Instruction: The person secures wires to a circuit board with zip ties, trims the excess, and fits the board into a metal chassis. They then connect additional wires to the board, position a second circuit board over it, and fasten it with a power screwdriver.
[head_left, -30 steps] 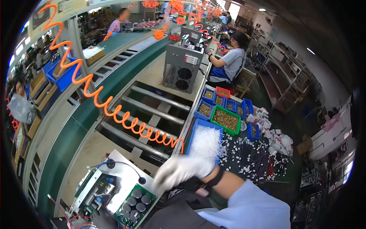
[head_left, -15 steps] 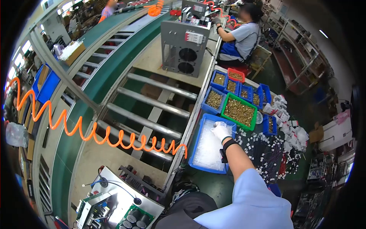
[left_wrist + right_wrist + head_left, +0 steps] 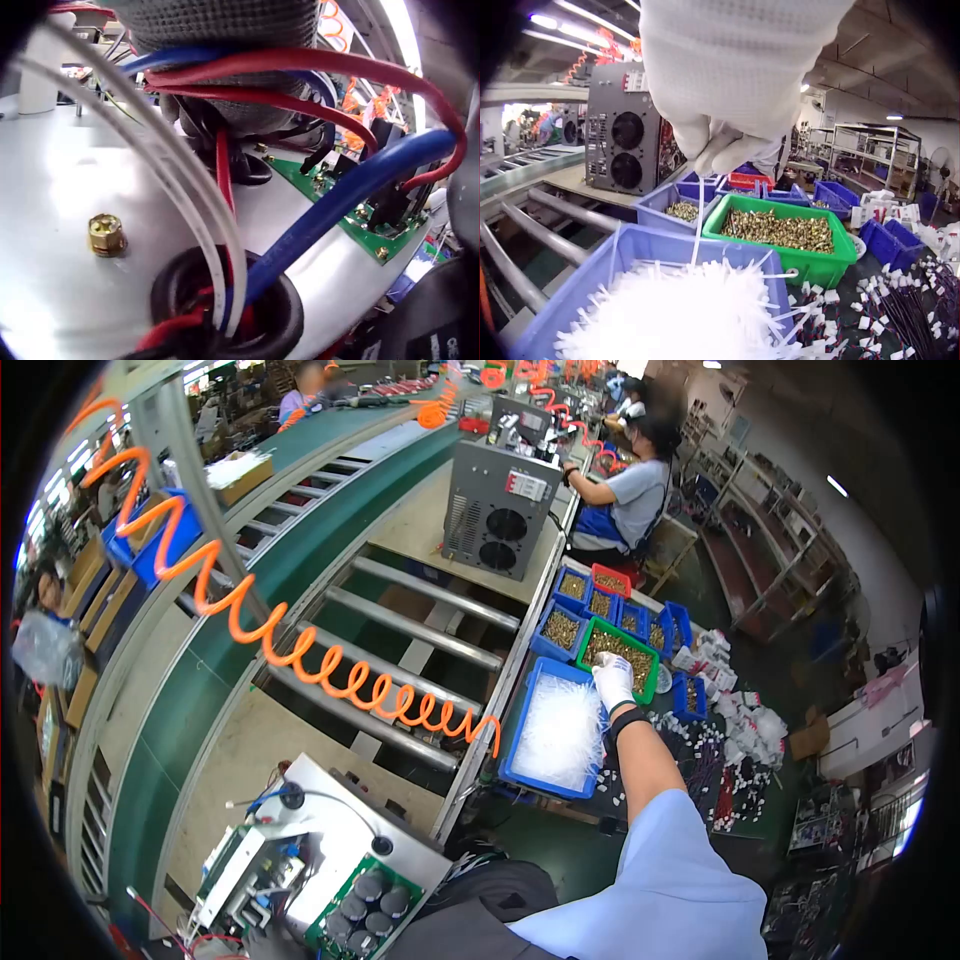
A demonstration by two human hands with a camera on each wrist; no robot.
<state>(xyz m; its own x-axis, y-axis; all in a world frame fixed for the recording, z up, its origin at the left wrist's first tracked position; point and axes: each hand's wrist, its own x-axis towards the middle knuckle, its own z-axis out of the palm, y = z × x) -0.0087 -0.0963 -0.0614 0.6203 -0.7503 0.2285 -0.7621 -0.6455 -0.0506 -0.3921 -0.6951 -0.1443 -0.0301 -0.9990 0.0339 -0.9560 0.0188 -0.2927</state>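
My right hand [image 3: 613, 678], in a white glove, pinches one thin white cable tie [image 3: 700, 221] by its end. The tie points down toward the blue bin [image 3: 656, 241] heaped with white cable ties [image 3: 675, 311]. In the head view this hand overlaps the green bin's near edge. My left hand [image 3: 225, 30], in a grey glove, is low in the head view beside an open metal chassis [image 3: 320, 785]. Its curled fingers hold red and blue wires [image 3: 337, 199] above a black grommet [image 3: 289, 311]. A green circuit board [image 3: 340, 890] with round capacitors sits on the chassis.
Behind the cable ties stand a green bin [image 3: 844, 251] of brass fasteners and several small blue bins. White-ended wire bundles [image 3: 735, 775] lie to the right. Steel rollers [image 3: 430, 600] and a grey fan-fitted machine [image 3: 490, 510] are ahead. An orange coiled hose [image 3: 340, 675] crosses the left side.
My right hand moved from near the chassis out to the bin of cable ties, then up and away with one tie. My left hand stays by the chassis.
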